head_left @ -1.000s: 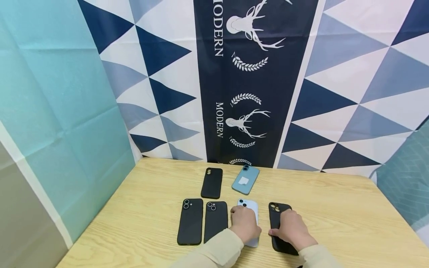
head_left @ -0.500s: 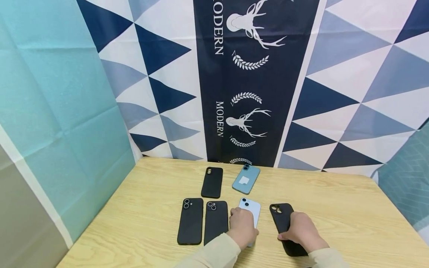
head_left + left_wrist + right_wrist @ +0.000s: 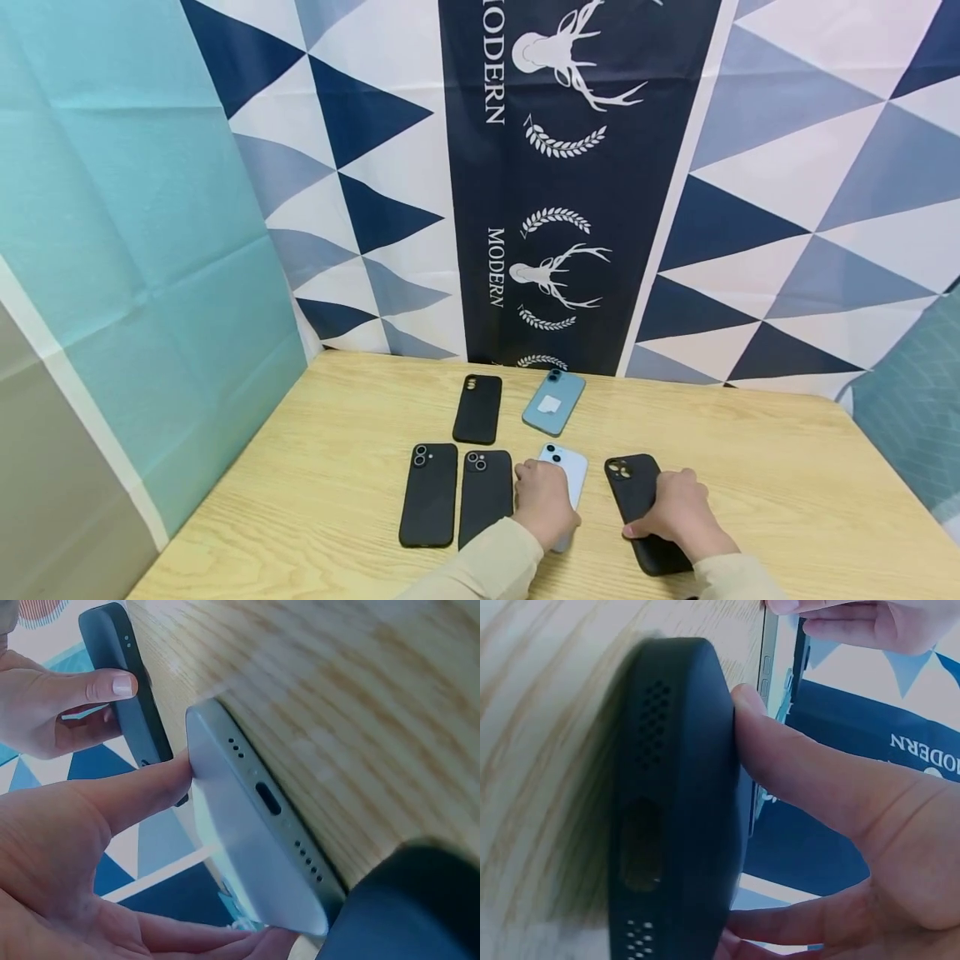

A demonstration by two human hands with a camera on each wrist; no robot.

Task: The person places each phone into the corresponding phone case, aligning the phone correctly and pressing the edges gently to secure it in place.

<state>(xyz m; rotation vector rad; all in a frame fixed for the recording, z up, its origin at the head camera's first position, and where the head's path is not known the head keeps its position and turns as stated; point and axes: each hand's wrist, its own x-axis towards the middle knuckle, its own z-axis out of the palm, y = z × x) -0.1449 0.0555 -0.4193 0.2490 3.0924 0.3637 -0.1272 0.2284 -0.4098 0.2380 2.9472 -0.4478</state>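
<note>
In the head view my left hand (image 3: 545,500) holds a pale white-blue phone (image 3: 574,472) across its sides, back and camera up. The left wrist view shows the thumb on one long edge and fingers on the other, with the phone's charging port end (image 3: 268,799) facing the camera. To the right, my right hand (image 3: 681,512) grips a black phone case (image 3: 634,492) by its sides, its camera cutouts at the far end. In the right wrist view the case's bottom edge (image 3: 649,780) with speaker holes shows close over the wood. My palm hides part of each.
Left of my left hand lie two black-backed phones, one farther left (image 3: 429,496) and one nearer (image 3: 486,493). Farther back are a black phone case (image 3: 477,412) and a blue phone (image 3: 557,400) with a white sticker. Patterned cloth (image 3: 547,183) hangs behind the wooden table (image 3: 330,475).
My right hand and the black case have shifted slightly right. The pale phone's camera end has swung a little rightward under my left hand. In the last half second little has moved.
</note>
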